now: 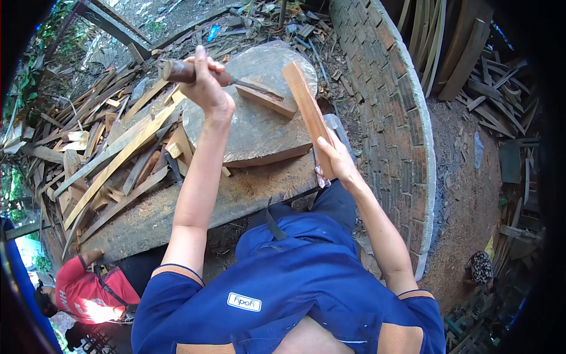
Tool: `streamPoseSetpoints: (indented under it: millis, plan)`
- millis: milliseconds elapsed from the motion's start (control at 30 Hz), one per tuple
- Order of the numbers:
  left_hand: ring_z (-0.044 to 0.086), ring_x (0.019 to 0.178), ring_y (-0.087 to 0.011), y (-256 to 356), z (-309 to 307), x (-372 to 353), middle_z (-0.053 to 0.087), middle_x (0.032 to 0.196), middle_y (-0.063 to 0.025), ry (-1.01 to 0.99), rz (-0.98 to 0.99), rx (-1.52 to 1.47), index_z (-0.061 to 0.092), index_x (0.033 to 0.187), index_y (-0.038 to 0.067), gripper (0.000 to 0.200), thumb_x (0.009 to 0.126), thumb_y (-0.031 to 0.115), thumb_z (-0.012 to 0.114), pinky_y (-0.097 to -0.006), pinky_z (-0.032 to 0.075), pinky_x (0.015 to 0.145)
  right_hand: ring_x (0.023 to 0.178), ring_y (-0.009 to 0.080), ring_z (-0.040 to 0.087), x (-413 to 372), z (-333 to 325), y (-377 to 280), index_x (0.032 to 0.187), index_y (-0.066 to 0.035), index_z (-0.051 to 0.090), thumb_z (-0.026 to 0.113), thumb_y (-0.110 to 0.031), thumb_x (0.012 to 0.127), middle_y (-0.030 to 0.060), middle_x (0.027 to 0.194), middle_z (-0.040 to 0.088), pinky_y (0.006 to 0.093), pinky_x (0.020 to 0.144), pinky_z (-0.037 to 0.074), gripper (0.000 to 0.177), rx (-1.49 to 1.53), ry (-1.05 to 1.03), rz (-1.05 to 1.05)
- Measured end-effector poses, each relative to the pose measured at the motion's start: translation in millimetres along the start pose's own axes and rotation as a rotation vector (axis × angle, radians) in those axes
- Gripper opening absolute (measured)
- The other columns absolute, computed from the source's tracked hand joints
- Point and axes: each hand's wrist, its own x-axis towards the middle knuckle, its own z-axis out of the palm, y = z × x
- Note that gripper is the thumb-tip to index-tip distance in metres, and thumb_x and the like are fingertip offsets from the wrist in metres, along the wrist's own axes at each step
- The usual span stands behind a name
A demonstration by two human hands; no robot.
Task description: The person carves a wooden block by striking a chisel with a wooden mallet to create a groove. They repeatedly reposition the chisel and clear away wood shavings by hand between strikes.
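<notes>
My left hand is wrapped round the thick wooden handle of a tool, whose narrow metal part points right over a round wooden block. My right hand grips the lower end of a long, flat, reddish-brown piece of wood, which slants up and left at the block's right side. Between the two hands, a shorter wooden piece lies on the block. The tool's metal part overlaps this shorter piece in view; whether they touch, I cannot tell.
Wood offcuts are heaped on the left of the bench. A curved brick wall runs along the right, with more scrap wood beyond it. A person in a red shirt is at the lower left; another person is far right.
</notes>
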Motion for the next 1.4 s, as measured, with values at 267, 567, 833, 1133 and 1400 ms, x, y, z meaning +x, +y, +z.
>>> streamPoseSetpoints:
  millis: [267,567,833,1133,1400]
  plan:
    - [0.051,0.05,-0.0112,-19,23,-16,0.051,0.061,-0.0011,-0.171,-0.045,0.077,0.049,0.08,0.009,0.023,0.09,0.01,0.07,-0.0262,0.043,0.048,0.063,0.011,0.053,-10,6,-3,0.151,-0.015,0.032,0.054,-0.038,0.097,0.0056,0.091,0.052,0.0265,0.046,0.045,0.062,0.052,0.042,0.069]
    - [0.05,0.049,-0.0104,-29,29,-14,0.052,0.06,-0.0012,-0.211,-0.011,0.139,0.049,0.079,0.008,0.022,0.091,0.006,0.068,-0.0248,0.044,0.048,0.074,0.02,0.059,-10,5,-6,0.15,-0.019,0.032,0.053,-0.043,0.096,0.0138,0.119,0.055,0.0318,0.049,0.051,0.063,0.029,0.028,0.102]
    - [0.054,0.048,-0.0073,-42,36,-32,0.054,0.062,0.0003,-0.276,0.138,0.259,0.052,0.08,0.009,0.025,0.088,0.016,0.074,-0.019,0.043,0.04,0.074,0.0202,0.061,17,-3,-6,0.149,-0.014,0.035,0.053,-0.044,0.095,0.0145,0.114,0.058,0.0312,0.049,0.051,0.064,-0.182,0.053,-0.175]
    - [0.057,0.06,-0.0058,-33,29,-53,0.062,0.074,0.0006,-0.317,0.046,0.282,0.056,0.085,0.007,0.02,0.086,0.011,0.075,-0.0201,0.046,0.055,0.064,0.0163,0.061,-35,26,-202,0.145,-0.009,0.04,0.054,-0.033,0.097,0.0131,0.1,0.064,0.0279,0.054,0.051,0.055,-0.331,0.252,-0.958]
    - [0.059,0.071,-0.0043,-40,24,-63,0.064,0.078,0.0018,-0.328,0.1,0.246,0.061,0.084,0.004,0.014,0.081,0.005,0.075,-0.021,0.047,0.064,0.084,0.0302,0.069,-46,22,-195,0.147,-0.013,0.039,0.052,-0.016,0.093,0.0191,0.104,0.07,0.0395,0.079,0.055,0.055,-0.558,0.009,-0.834]
